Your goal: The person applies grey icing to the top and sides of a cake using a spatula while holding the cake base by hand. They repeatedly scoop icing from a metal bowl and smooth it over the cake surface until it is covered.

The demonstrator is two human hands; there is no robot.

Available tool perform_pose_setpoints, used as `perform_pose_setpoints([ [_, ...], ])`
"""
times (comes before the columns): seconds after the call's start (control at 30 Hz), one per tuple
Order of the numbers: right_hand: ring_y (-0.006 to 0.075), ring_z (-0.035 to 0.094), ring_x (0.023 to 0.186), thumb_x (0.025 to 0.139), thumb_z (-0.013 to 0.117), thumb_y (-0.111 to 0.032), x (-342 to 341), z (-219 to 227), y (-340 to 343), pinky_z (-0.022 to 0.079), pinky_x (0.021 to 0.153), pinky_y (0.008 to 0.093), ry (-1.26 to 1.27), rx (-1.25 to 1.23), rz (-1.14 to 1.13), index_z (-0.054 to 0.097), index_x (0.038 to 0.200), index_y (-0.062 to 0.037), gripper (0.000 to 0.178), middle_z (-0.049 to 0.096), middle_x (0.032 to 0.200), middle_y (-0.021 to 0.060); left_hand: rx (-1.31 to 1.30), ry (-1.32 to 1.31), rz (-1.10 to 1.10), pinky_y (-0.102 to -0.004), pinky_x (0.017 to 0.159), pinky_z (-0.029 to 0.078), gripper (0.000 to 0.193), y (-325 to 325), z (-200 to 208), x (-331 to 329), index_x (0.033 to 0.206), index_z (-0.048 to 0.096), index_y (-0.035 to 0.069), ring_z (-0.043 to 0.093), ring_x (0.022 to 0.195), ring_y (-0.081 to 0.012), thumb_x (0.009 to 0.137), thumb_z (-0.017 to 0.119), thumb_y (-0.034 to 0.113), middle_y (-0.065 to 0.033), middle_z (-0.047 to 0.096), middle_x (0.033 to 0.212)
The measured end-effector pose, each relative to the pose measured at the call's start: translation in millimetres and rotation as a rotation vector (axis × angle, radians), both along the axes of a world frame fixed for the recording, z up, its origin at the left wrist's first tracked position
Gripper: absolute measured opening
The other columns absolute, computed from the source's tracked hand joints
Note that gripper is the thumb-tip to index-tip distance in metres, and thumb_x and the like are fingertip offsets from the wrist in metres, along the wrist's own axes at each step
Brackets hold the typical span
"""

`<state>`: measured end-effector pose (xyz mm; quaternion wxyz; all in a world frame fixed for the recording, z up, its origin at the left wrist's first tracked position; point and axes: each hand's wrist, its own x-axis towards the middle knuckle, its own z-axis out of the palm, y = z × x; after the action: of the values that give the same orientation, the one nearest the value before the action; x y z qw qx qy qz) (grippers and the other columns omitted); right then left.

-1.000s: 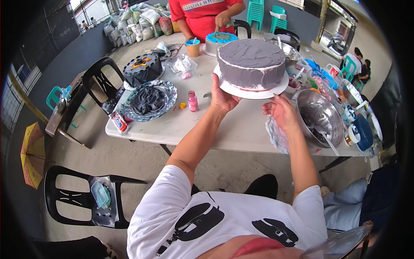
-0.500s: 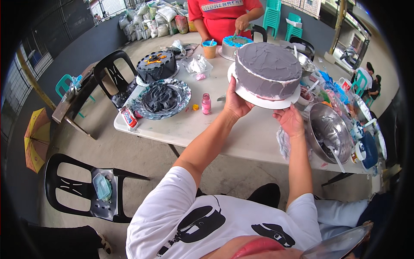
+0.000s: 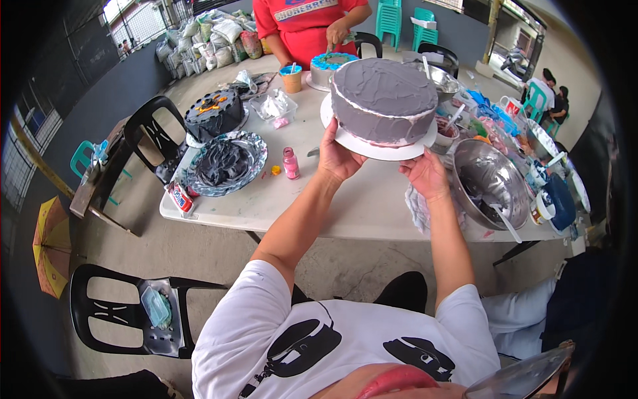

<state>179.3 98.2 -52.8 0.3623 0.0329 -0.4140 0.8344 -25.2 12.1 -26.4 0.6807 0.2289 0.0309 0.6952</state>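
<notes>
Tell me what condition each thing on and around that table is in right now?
Grey cake: fully frosted, on a white board, lifted off the table.
Left hand: under the board, supporting it.
Right hand: under the board's near edge.
Metal bowl: nearly empty, spatula inside.
Dark cake: decorated, resting on the table.
Pink bottle: upright, capped.
Black chair: unoccupied.

Even daylight, sharp centre, heavy fisheye.
Soft shadows under the table (image 3: 372, 213); glare on the steel bowl (image 3: 492, 183); edges bend, corners vignette black; bottom rim out of focus.
</notes>
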Motion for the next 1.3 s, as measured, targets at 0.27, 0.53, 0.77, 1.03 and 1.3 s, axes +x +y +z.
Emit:
perform_pose_setpoints([
  [0.27, 0.0251, 0.058, 0.081, 0.082, 0.048, -0.023, -4.8, 2.6, -4.7, 0.044, 0.071, 0.0389, -0.010, -0.090, -0.055, 0.055, 0.096, -0.0055, 0.023, 0.060, 0.090, 0.0103, -0.045, 0.005, 0.128, -0.0418, 0.091, 0.037, 0.057, 3.2, -0.8, -1.3, 0.118, 0.044, 0.014, 0.044, 0.110, -0.0250, 0.074, 0.053, 0.047, -0.0041, 0.047, 0.120],
  [0.53, 0.0244, 0.057, 0.087, 0.079, 0.050, -0.021, 2.2, 3.4, -7.4, 0.045, 0.073, 0.0401, 0.029, -0.104, -0.060, 0.055, 0.097, -0.0054, 0.024, 0.059, 0.095, 0.0098, -0.020, -0.009, 0.152, -0.0464, 0.097, 0.026, 0.069, -2.7, 7.3, 3.1, 0.124, 0.038, 0.016, 0.035, 0.117, -0.0277, 0.072, 0.047, 0.061, -0.0047, 0.039, 0.128],
  [0.77, 0.0260, 0.051, 0.099, 0.079, 0.046, -0.026, -0.9, 4.6, -6.5, 0.042, 0.082, 0.0429, 0.072, -0.117, -0.127, 0.053, 0.101, -0.0044, 0.031, 0.056, 0.103, 0.0105, -0.019, 0.019, 0.105, -0.0452, 0.096, 0.028, 0.069, -6.7, 9.4, 2.7, 0.124, 0.038, 0.015, 0.036, 0.116, -0.0261, 0.072, 0.049, 0.059, -0.0034, 0.039, 0.127],
  [1.03, 0.0267, 0.050, 0.102, 0.078, 0.048, -0.026, 5.3, 2.9, -3.1, 0.040, 0.087, 0.0438, 0.129, -0.134, -0.081, 0.048, 0.108, -0.0040, 0.038, 0.053, 0.109, 0.0115, -0.075, 0.024, 0.061, -0.0403, 0.093, 0.034, 0.059, -3.3, 6.8, 4.3, 0.118, 0.044, 0.016, 0.042, 0.112, -0.0226, 0.073, 0.052, 0.054, -0.0005, 0.045, 0.122],
  [1.3, 0.0264, 0.049, 0.102, 0.079, 0.049, -0.028, 2.4, 7.2, -5.7, 0.038, 0.089, 0.0428, 0.154, -0.207, -0.085, 0.049, 0.108, -0.0055, 0.037, 0.053, 0.109, 0.0100, -0.075, 0.006, 0.092, -0.0464, 0.096, 0.028, 0.056, -4.0, 6.9, 6.1, 0.122, 0.041, 0.016, 0.038, 0.116, -0.0257, 0.077, 0.047, 0.051, -0.0027, 0.042, 0.125],
])
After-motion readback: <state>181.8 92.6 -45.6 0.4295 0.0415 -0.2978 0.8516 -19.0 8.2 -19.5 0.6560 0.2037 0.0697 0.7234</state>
